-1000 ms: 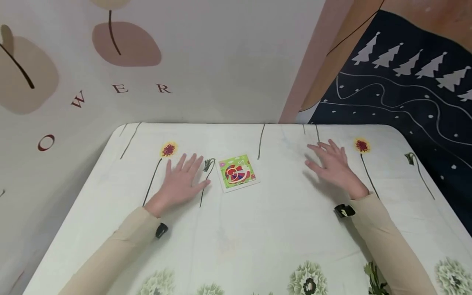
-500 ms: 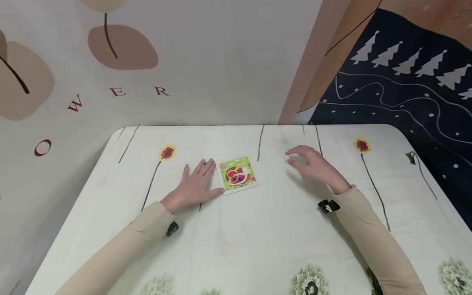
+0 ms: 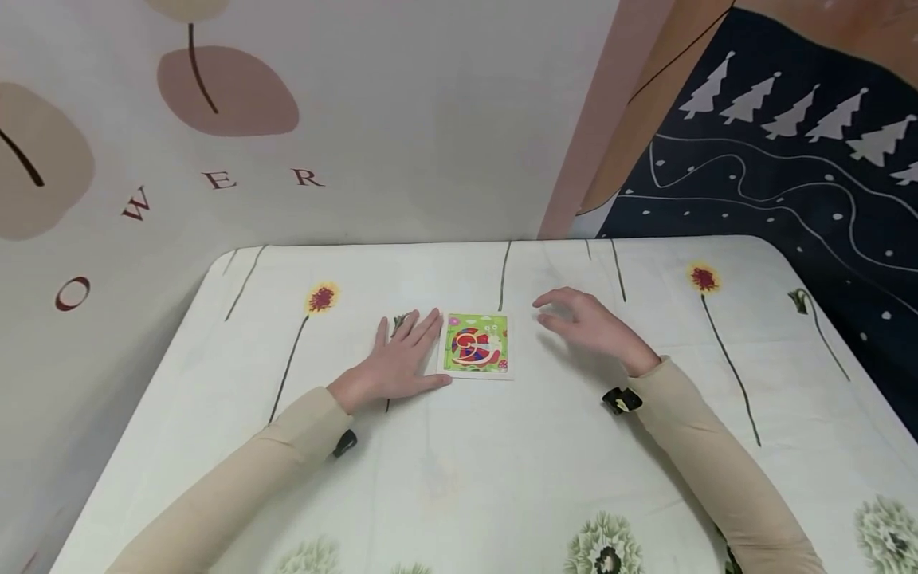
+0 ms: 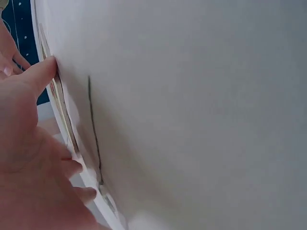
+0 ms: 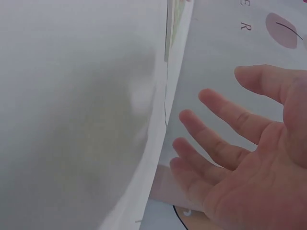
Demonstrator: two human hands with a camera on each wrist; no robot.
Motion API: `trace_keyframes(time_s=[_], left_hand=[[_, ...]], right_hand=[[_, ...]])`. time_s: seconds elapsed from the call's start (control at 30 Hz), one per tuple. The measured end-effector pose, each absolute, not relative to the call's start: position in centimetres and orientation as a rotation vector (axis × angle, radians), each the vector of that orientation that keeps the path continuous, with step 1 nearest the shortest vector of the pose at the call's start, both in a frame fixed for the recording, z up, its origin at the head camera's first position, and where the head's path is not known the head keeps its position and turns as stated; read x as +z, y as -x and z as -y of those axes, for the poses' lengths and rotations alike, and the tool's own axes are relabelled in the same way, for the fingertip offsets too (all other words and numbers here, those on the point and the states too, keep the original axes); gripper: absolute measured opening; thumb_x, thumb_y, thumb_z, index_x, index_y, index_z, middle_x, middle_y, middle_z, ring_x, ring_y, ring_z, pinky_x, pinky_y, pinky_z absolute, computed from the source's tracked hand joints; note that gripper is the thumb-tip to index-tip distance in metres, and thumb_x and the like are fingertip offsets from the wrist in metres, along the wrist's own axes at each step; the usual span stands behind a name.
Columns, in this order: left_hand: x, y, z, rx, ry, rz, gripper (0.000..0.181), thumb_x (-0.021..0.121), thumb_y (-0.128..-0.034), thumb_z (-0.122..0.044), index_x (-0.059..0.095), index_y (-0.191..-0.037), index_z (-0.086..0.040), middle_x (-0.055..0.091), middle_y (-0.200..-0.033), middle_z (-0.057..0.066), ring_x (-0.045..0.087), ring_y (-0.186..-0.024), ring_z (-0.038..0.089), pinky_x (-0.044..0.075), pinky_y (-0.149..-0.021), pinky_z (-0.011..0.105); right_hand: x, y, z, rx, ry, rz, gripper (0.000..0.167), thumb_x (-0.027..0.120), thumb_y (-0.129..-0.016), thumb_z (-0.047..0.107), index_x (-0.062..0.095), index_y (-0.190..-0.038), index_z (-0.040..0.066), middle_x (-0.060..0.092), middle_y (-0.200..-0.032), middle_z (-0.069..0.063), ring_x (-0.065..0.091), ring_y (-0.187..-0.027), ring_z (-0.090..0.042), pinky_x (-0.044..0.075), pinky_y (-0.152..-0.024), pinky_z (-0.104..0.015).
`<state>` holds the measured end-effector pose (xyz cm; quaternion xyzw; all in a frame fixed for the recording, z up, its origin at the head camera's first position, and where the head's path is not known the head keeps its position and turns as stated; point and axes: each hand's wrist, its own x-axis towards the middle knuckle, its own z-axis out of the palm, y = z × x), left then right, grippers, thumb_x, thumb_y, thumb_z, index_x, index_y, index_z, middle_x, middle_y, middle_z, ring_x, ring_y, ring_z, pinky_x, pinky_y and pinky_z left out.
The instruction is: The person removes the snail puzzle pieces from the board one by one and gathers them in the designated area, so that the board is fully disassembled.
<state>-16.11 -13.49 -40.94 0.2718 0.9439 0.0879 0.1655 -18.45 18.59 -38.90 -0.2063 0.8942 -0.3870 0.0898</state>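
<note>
One flat square board, white-bordered with a green picture of a red-and-purple snail, lies on a white, flower-printed cloth, and we count two bare hands, one on either side of it. The left hand, just left of the board, is spread, its thumb touching the near left corner. The right hand is apart from the board on its right, fingers loosely bent, thumb separate, gripping nothing. We count two beige sleeves and two black wrist devices, all nearer us than the board. Two printed yellow flowers with dark red centres flank the board, the right-hand one well apart. We count six white trees on navy fabric, far right beyond the board.
</note>
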Motion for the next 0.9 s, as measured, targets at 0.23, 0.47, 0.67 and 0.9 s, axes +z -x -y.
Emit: trace_keyframes(time_s=[0.23, 0.47, 0.67, 0.9], left_hand=[[-41.3, 17.3, 13.5, 0.258, -0.88, -2.68, 0.101, 0.057, -0.0866, -0.061, 0.009, -0.155, -0.005, 0.005, -0.161, 0.009, 0.0, -0.145, 0.036, -0.005, -0.103, 0.071], [-41.1, 18.6, 13.6, 0.364, -0.876, -2.614, 0.107, 0.065, -0.0817, -0.06, 0.009, -0.156, -0.007, 0.005, -0.161, 0.007, -0.001, -0.145, 0.035, -0.006, -0.102, 0.072], [-40.8, 18.1, 13.6, 0.394, -0.865, -2.652, 0.106, 0.07, -0.0779, -0.058, 0.019, -0.154, -0.005, 0.017, -0.159, 0.011, 0.01, -0.144, 0.036, -0.002, -0.104, 0.072], [-40.6, 16.8, 13.2, 0.321, -0.838, -2.681, 0.105, 0.069, -0.0782, -0.06, 0.022, -0.153, -0.003, 0.021, -0.157, 0.014, 0.017, -0.141, 0.039, 0.007, -0.104, 0.071]], right_hand=[[-39.4, 18.4, -18.0, -1.121, 0.635, -2.645, 0.031, 0.059, -0.096, 0.015, 0.062, -0.122, -0.001, 0.058, -0.125, -0.018, 0.047, -0.123, -0.034, 0.037, -0.101, -0.05], [-39.5, 18.2, -17.5, -1.13, 0.641, -2.638, 0.029, 0.059, -0.095, 0.013, 0.062, -0.121, -0.001, 0.059, -0.124, -0.017, 0.049, -0.122, -0.033, 0.038, -0.101, -0.049], [-39.6, 18.2, -16.6, -1.141, 0.688, -2.59, 0.03, 0.058, -0.096, 0.012, 0.062, -0.122, -0.002, 0.061, -0.119, -0.015, 0.055, -0.109, -0.03, 0.045, -0.092, -0.044], [-39.6, 18.6, -15.1, -1.147, 0.747, -2.536, 0.029, 0.059, -0.095, 0.011, 0.063, -0.121, -0.002, 0.063, -0.11, -0.01, 0.057, -0.093, -0.022, 0.049, -0.077, -0.034]])
